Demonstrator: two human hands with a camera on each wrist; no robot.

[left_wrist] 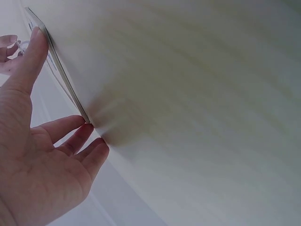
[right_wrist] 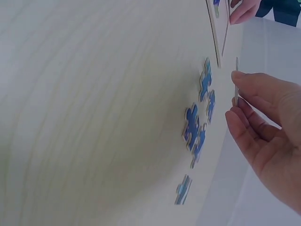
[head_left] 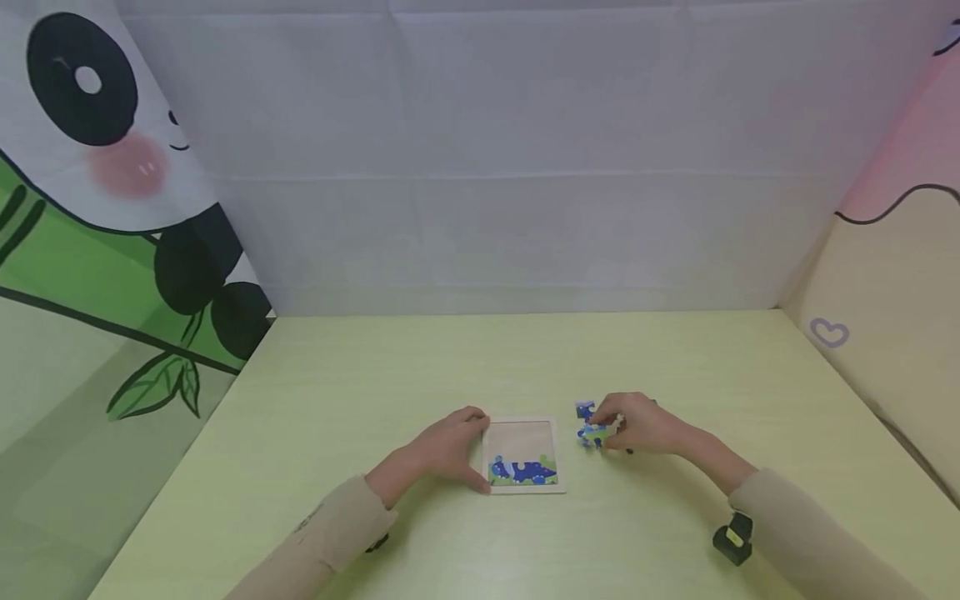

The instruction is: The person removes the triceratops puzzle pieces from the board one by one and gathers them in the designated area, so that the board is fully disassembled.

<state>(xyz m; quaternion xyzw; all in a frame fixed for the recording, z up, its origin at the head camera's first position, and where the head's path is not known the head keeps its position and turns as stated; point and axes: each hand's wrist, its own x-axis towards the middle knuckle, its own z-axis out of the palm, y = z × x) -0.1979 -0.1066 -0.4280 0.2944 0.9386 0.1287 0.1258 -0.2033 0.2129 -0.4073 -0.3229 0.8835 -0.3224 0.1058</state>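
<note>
A square wooden puzzle board (head_left: 522, 421) lies flat on the table, its lower part filled with pieces (head_left: 525, 473) showing a blue dinosaur on green. My left hand (head_left: 452, 450) holds the board by its left side, thumb at the near corner and fingertips at the far one. To the right, my right hand (head_left: 637, 423) pinches a thin puzzle piece (right_wrist: 237, 84) between thumb and fingers, seen edge-on in the right wrist view and raised over the table. Loose blue puzzle pieces (right_wrist: 192, 127) lie just under this hand, partly hidden by it in the head view.
The pale wooden table (head_left: 360, 375) reaches back to a white cloth wall (head_left: 487, 167). Printed cartoon panels stand on the left (head_left: 82, 250) and right (head_left: 892, 292). One piece (right_wrist: 183, 189) lies a little apart from the other loose ones.
</note>
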